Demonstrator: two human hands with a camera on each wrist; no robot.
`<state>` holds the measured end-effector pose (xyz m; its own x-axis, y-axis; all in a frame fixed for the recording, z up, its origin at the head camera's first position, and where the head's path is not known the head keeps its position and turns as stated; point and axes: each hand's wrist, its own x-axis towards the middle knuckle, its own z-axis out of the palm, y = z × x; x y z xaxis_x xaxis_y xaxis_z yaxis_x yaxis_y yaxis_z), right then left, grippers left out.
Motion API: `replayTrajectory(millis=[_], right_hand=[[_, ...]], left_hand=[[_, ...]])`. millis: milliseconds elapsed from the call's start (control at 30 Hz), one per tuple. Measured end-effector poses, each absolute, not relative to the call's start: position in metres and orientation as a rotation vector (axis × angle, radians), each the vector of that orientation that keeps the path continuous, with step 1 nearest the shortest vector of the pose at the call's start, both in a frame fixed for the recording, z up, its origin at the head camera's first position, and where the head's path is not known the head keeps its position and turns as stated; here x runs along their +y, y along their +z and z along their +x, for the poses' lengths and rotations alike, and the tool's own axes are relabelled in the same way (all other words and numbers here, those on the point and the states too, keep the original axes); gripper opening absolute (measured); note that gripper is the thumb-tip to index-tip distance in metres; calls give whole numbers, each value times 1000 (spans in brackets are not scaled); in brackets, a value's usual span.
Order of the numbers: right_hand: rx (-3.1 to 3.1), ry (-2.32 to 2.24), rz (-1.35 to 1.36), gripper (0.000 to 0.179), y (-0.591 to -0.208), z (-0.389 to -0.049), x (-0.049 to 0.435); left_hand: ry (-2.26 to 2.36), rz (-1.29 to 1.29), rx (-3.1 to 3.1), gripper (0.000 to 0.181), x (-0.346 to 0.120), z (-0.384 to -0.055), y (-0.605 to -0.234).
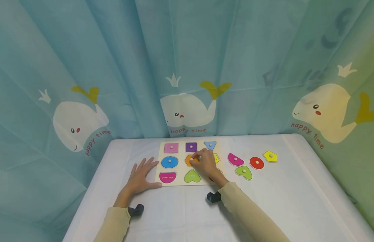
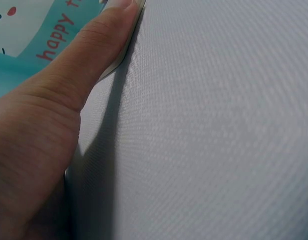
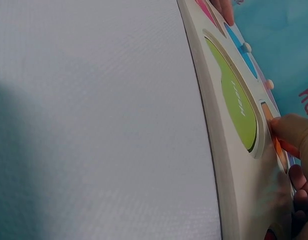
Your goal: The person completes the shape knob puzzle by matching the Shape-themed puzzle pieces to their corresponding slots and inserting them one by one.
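Observation:
My right hand [image 1: 206, 162] pinches at the orange hexagon piece [image 3: 278, 149] in the middle of a pale shape puzzle board [image 1: 181, 152]; its knob is hidden by the fingers. On the board's left side my left hand [image 1: 139, 178] lies with fingers spread, thumb and fingertips right at the edge. Knobbed pieces sit in the board: a pink square [image 1: 168, 150], a purple square [image 1: 188, 149], a light blue triangle [image 1: 208, 143] and a blue oval [image 1: 174, 165]. Recesses without pieces show a magenta half round [image 1: 167, 181] and a green heart [image 3: 233, 100]. My right hand partly covers a yellow and a red recess.
Right of the board lie loose knobbed pieces: a magenta half round [image 1: 233, 162], a green heart [image 1: 246, 174], a red circle [image 1: 256, 166] and a yellow pentagon [image 1: 269, 159]. A white cloth covers the table [image 1: 180, 215]. Behind hangs a blue-green whale curtain [image 1: 187, 43].

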<state>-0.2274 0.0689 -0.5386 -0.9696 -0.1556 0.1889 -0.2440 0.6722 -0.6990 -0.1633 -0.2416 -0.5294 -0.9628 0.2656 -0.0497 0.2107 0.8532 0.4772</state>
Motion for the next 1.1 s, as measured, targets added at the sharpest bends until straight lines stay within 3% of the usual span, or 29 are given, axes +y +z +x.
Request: replayTrajectory(millis=[333, 567, 1100], right_hand=[[-2823, 1119, 464, 12, -530, -230, 74], [-2803, 1224, 693, 28, -514, -238, 96], [-2893, 1155, 595, 48, -493, -244, 185]], left_hand=[[742, 377, 2915, 100, -242, -163, -530], [756, 391, 2928, 99, -242, -162, -530], [764, 401, 2942, 100, -242, -161, -532]])
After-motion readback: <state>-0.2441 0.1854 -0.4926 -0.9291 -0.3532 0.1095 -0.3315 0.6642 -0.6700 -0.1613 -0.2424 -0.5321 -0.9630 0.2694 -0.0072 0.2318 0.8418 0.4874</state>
